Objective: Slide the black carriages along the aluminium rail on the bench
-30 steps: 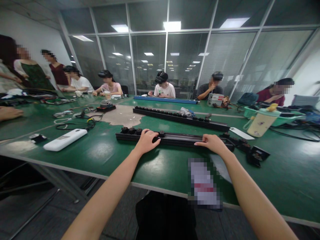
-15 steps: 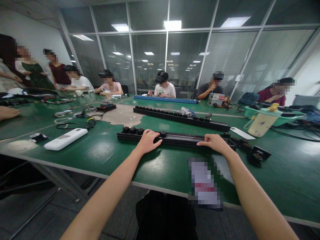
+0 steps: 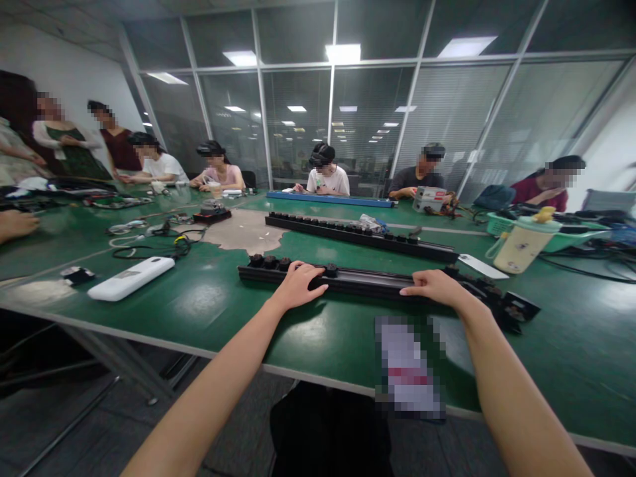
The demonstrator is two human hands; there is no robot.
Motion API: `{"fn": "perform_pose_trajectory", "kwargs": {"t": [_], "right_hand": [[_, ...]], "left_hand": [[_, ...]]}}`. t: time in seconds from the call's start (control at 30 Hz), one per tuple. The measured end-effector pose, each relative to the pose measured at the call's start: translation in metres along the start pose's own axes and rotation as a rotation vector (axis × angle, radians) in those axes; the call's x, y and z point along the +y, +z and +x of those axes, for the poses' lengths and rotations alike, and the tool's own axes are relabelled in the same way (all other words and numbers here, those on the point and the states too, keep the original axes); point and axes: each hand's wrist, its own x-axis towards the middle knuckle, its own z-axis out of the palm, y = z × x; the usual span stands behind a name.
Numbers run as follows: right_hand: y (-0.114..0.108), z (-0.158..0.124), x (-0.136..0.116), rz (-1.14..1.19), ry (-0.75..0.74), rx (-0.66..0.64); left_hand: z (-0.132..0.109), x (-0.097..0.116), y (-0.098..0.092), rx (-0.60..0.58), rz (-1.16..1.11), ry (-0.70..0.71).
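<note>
A long black rail [image 3: 370, 276], with a channel along its top, lies across the table in front of me. Several black socket-like modules [image 3: 269, 262] sit in its left part, and a single one [image 3: 330, 269] is just right of my left hand. My left hand [image 3: 299, 286] grips the rail left of its middle, fingers over the top and thumb along the near side. Toward the right end, my right hand [image 3: 437, 286] has curled fingers closed on the rail, with the thumb against its near side. Loose black parts [image 3: 511, 306] lie beyond the right hand.
Behind stands a second black rail [image 3: 358, 240] filled with modules. A phone [image 3: 410, 368] lies at the table's near edge. To the left are a white oblong device [image 3: 132, 278] and cables [image 3: 163, 245]. A yellow cup [image 3: 527, 244] stands at right. Several people sit opposite.
The front rail has slid slightly to the right, with both hands moving along on it. Its right end now reaches the loose black parts.
</note>
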Motion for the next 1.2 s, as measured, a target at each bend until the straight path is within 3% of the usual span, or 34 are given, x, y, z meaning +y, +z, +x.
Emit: {"fn": "perform_pose_trajectory", "kwargs": {"t": [0.53,1.2], "right_hand": [[-0.015,-0.008,0.01,0.065,0.004,-0.099],[-0.011,-0.003,0.02,0.003,0.028,-0.021]], "left_hand": [[0.003,0.014,0.004,-0.062,0.037,0.12],[0.006,0.025,0.015,-0.103,0.089,0.105]]}}
